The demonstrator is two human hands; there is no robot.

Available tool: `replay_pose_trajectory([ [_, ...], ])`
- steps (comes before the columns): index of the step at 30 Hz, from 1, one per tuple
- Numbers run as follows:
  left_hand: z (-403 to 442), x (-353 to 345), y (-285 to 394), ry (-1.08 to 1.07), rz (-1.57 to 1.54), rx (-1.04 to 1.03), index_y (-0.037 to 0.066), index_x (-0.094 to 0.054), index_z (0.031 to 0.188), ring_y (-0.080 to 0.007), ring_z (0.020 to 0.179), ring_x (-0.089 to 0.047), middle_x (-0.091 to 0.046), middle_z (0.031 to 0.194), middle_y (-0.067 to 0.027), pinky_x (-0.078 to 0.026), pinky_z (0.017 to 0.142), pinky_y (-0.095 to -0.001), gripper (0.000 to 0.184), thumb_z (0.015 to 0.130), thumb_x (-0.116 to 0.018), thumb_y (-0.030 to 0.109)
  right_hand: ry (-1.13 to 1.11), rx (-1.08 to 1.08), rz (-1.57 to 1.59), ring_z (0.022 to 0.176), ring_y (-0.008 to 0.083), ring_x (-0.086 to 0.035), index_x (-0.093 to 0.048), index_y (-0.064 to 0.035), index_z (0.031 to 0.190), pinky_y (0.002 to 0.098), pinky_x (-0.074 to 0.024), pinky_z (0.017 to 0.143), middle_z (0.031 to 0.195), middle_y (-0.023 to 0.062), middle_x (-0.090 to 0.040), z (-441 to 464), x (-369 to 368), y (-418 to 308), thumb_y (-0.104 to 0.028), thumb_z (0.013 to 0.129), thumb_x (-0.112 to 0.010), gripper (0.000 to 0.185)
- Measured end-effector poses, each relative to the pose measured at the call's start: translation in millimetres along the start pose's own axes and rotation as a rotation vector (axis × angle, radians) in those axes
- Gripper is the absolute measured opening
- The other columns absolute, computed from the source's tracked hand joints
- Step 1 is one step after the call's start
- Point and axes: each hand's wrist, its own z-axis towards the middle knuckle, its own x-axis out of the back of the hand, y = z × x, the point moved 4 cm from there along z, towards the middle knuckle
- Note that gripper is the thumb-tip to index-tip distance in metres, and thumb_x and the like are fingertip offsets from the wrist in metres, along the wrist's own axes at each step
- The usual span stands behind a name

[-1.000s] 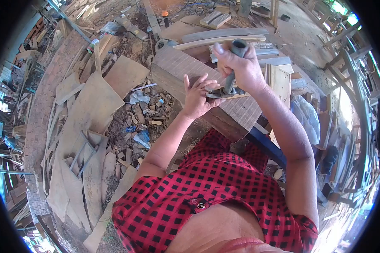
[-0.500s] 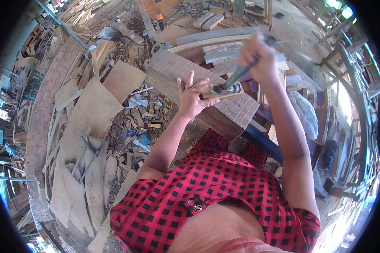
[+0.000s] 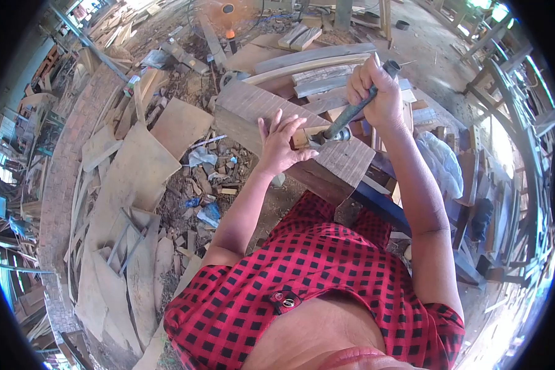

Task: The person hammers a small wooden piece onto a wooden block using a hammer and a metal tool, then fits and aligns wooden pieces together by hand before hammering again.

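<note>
You are in a woodworking workshop: wood offcuts [image 3: 228, 191] and thin wooden panels [image 3: 135, 154] litter the dusty floor [image 3: 435, 65], and planks [image 3: 317, 60] lie heaped beyond your squared timber beam [image 3: 345, 161].

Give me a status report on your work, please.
Right hand gripping tool; left hand against wooden piece. Piece atop timber block. No obstruction visible.

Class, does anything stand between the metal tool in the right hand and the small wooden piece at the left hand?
Nothing visible does. The right hand grips the metal tool, its lower end near the small wooden piece; the left hand holds that piece's other end.
</note>
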Motion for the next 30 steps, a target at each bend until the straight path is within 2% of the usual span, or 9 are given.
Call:
replay_pose_trajectory([
  [2, 0, 6, 7, 0.033, -0.098, 0.008, 0.02, -0.069, 0.108, -0.0295, 0.142, -0.021, -0.057, 0.129, 0.0028, 0.008, 0.112, -0.0571, 0.045, 0.07, -0.078, 0.043, 0.076, 0.02, -0.004, 0.046, 0.0139, -0.038, -0.039, -0.0081, 0.059, 0.0293, -0.0334, 0.046, 0.051, 0.0029, -0.038, -5, 2, -6, -0.029, 0.093, -0.058, 0.044],
  [5, -1, 7, 34, -0.106, -0.001, -0.055, 0.016, -0.074, 0.088, -0.0291, 0.136, -0.033, -0.065, 0.114, 0.0045, 0.004, 0.112, -0.0572, 0.011, 0.079, -0.073, 0.023, 0.106, 0.054, 0.0, 0.045, 0.014, -0.038, -0.039, -0.0078, 0.058, 0.0293, -0.0337, 0.046, 0.051, 0.0031, -0.039, -8, 6, -12, -0.029, 0.093, -0.059, 0.045],
  [11, 3, 8, 48, -0.086, -0.133, -0.224, 0.01, -0.072, 0.082, -0.0281, 0.125, -0.047, -0.07, 0.091, 0.001, 0.0, 0.112, -0.0571, 0.007, 0.082, -0.069, 0.016, -0.004, 0.117, -0.13, 0.045, 0.0128, -0.04, -0.042, -0.0075, 0.059, 0.028, -0.0349, 0.046, 0.051, 0.0018, -0.04, -23, -4, -35, -0.025, 0.093, -0.059, 0.042],
  [17, 10, 22, 61, -0.198, -0.067, -0.262, 0.005, -0.07, 0.086, -0.0281, 0.126, -0.046, -0.069, 0.091, -0.0067, -0.005, 0.113, -0.052, 0.014, 0.087, -0.063, 0.016, 0.142, 0.11, -0.494, 0.046, 0.0137, -0.043, -0.044, -0.0068, 0.062, 0.0287, -0.0356, 0.048, 0.052, 0.0013, -0.042, -44, -17, -56, -0.023, 0.093, -0.057, 0.037],
  [22, 4, 30, 44, -0.141, -0.033, -0.176, 0.004, -0.068, 0.085, -0.03, 0.121, -0.05, -0.069, 0.089, -0.0065, -0.023, 0.108, -0.0509, 0.017, 0.089, -0.061, 0.019, 0.33, 0.279, -0.521, 0.045, 0.0125, -0.042, -0.044, -0.0061, 0.06, 0.0276, -0.0331, 0.046, 0.051, 0.0017, -0.042, -70, 33, -128, -0.023, 0.095, -0.057, 0.041],
  [24, 0, 39, 45, -0.089, -0.414, -0.049, 0.003, -0.065, 0.086, -0.0301, 0.115, -0.055, -0.068, 0.092, -0.0093, -0.036, 0.102, -0.0484, 0.017, 0.091, -0.056, 0.016, 0.472, 0.334, -0.671, 0.045, 0.0121, -0.041, -0.046, -0.0066, 0.06, 0.0271, -0.0322, 0.045, 0.051, 0.0013, -0.042, -86, 55, -157, -0.024, 0.095, -0.057, 0.04],
  [25, -1, 46, 59, -0.094, -0.425, -0.046, 0.003, -0.065, 0.086, -0.0301, 0.115, -0.055, -0.068, 0.092, -0.0093, -0.036, 0.102, -0.0484, 0.017, 0.091, -0.056, 0.016, 0.537, 0.357, -0.709, 0.045, 0.0113, -0.04, -0.048, -0.008, 0.061, 0.0267, -0.0315, 0.045, 0.051, 0.0002, -0.042, -94, 71, -166, -0.025, 0.094, -0.059, 0.039],
  [27, 1, 74, 105, -0.226, -0.951, -0.017, 0.001, -0.063, 0.089, -0.0301, 0.109, -0.059, -0.066, 0.096, -0.0158, -0.042, 0.097, -0.0451, 0.018, 0.093, -0.05, 0.013, 0.626, 0.428, -0.862, 0.046, 0.0093, -0.04, -0.052, -0.0091, 0.063, 0.0257, -0.031, 0.045, 0.052, -0.0015, -0.044, -110, 103, -184, -0.024, 0.091, -0.064, 0.034],
  [30, -3, 117, 183, -0.339, -1.327, -0.37, -0.001, -0.061, 0.092, -0.0337, 0.104, -0.062, -0.064, 0.094, -0.0199, -0.042, 0.097, -0.0486, 0.02, 0.091, -0.052, 0.017, 0.786, 0.414, -1.014, 0.046, 0.0076, -0.041, -0.054, -0.0085, 0.06, 0.0246, -0.0324, 0.047, 0.051, -0.0024, -0.046, -131, 145, -194, -0.028, 0.087, -0.07, 0.036],
])
